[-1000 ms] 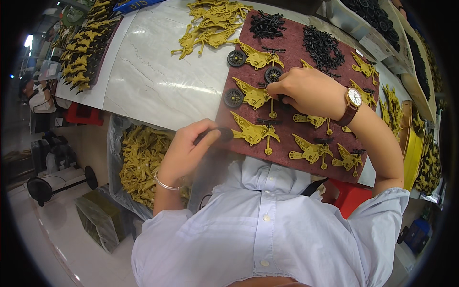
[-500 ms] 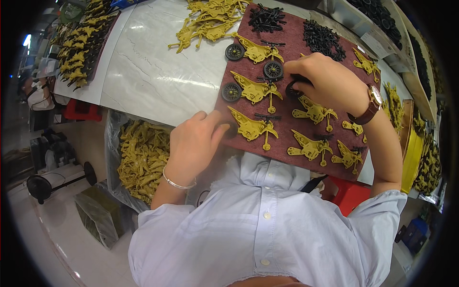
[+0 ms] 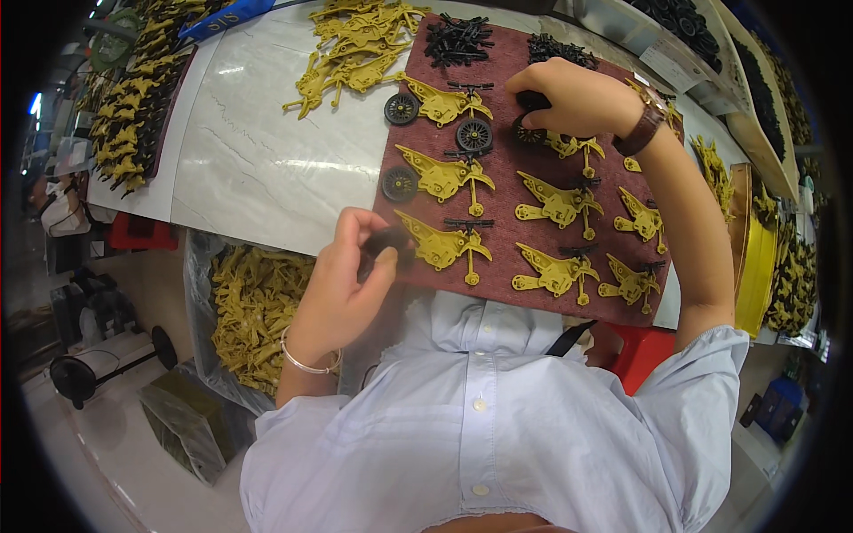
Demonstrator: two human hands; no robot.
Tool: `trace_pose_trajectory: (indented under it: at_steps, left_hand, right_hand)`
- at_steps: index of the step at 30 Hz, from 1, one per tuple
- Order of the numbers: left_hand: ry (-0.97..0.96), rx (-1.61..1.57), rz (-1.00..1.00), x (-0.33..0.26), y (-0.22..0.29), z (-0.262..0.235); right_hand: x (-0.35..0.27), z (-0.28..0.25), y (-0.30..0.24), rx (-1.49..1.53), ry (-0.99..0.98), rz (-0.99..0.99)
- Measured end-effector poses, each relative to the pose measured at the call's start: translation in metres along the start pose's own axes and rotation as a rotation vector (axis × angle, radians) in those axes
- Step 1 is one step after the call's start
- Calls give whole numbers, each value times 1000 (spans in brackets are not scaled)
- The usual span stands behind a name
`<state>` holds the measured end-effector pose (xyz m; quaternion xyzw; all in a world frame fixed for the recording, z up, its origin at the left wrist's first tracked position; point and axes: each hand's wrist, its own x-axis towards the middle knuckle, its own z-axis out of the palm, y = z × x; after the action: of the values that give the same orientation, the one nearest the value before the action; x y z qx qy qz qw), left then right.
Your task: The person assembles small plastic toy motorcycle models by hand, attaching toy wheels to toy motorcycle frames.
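Rows of yellow plastic toy motorbike frames with black handlebars lie on a dark red mat [image 3: 498,218]. My left hand [image 3: 333,289] pinches a blurred black wheel [image 3: 387,247] at the mat's left edge, next to the tail of the nearest left frame [image 3: 437,242]. Farther back, my right hand [image 3: 577,99] is closed on a black wheel [image 3: 533,100]. Just below its fingertips, another spoked wheel [image 3: 530,131] is at the end of a partly covered frame [image 3: 576,147]. The far left frame [image 3: 440,103] has a wheel [image 3: 402,109] at its tail and another wheel [image 3: 474,136] by its fork.
Black small parts [image 3: 458,40] are heaped at the mat's back. Loose yellow frames [image 3: 355,53] are piled on the marble-patterned table [image 3: 267,133]. A bag-lined bin of yellow parts [image 3: 253,311] stands below the left edge. Black parts fill bins [image 3: 680,31] at back right.
The view has shifted, so the mat appears farther left. My right hand has moved farther back along its column, uncovering a frame. My left hand still holds its wheel near the same frame.
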<state>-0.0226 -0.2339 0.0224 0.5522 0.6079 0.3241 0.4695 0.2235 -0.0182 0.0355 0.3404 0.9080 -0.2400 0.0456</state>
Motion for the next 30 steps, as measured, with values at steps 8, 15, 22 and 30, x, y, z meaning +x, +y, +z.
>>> trace_pose_trajectory:
  at_steps: [8,15,22,30]
  left_hand:
    - [-120,153,270,-5,7,27]
    - [-119,153,240,-3,6,53]
    - [-23,323,290,-1,-4,59]
    - [88,272,331,13,5,52]
  right_hand:
    - [2,6,5,-80,21,89]
    - [-28,0,-9,109,159,-37]
    - [-50,13,-23,384,-26,-95]
    - [-59,38,-35,320,-46,-170]
